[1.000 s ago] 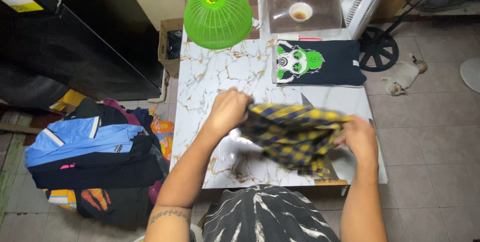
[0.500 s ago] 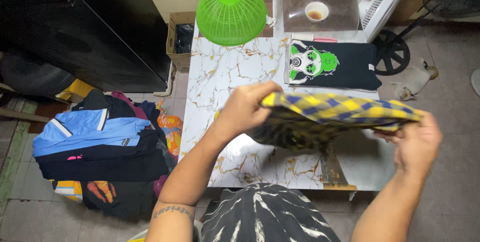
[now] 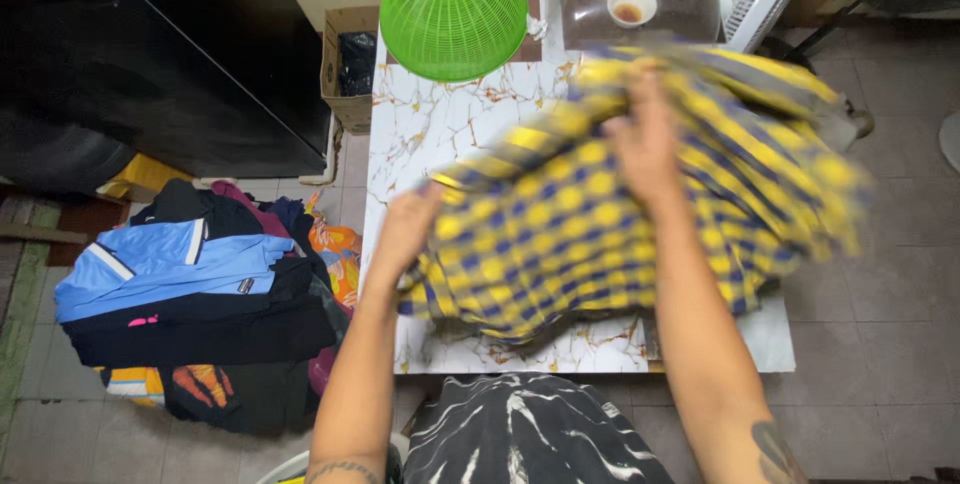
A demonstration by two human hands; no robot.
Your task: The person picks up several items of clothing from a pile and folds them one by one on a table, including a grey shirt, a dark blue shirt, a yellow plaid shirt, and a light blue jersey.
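Note:
A yellow and blue checked garment (image 3: 560, 224) is spread out above the white marble-patterned table (image 3: 440, 124), blurred by motion. My left hand (image 3: 408, 226) grips its left edge near the table's left side. My right hand (image 3: 645, 139) holds the cloth higher up, near its middle top. The garment hides the dark folded shirt that lay at the table's back right.
A green mesh dome cover (image 3: 453, 9) and a clear plastic cover over a small cup (image 3: 632, 6) stand at the table's far end. A pile of folded clothes (image 3: 190, 294) lies on the floor at left, beside a cardboard box (image 3: 348, 64) and a black cabinet (image 3: 160, 54).
The checked garment went from a bunched strip held between both hands to a wide spread sheet. My right hand swung up and away from me; my left hand dropped lower.

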